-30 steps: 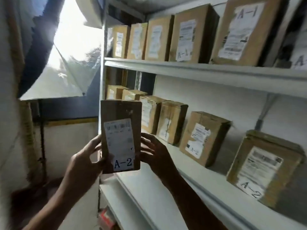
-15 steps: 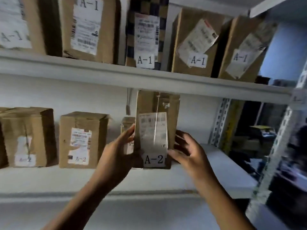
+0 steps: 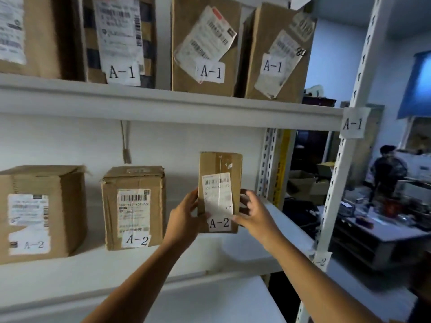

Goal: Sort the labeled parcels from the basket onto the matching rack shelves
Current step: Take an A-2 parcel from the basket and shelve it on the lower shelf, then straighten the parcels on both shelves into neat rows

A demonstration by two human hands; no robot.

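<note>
**A-2 parcel reaches the middle shelf**

On the white rack's A-2 shelf (image 3: 116, 271), a person's left hand (image 3: 184, 217) and right hand (image 3: 254, 215) grip the upright A-2 parcel (image 3: 219, 192) by its sides, fingers curled round its edges. Half a second ago it hung in front of the shelf; now it stands further right, beside the neighbouring A-2 box (image 3: 134, 206). Above, the A-1 boxes (image 3: 207, 45) line the upper shelf. Beyond the rack post (image 3: 345, 159), another person (image 3: 387, 173) stands at a cluttered table.

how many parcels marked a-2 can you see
3: the held parcel between both hands, the middle box left of it, and the left box at the frame's edge. More may sit out of view.
</note>
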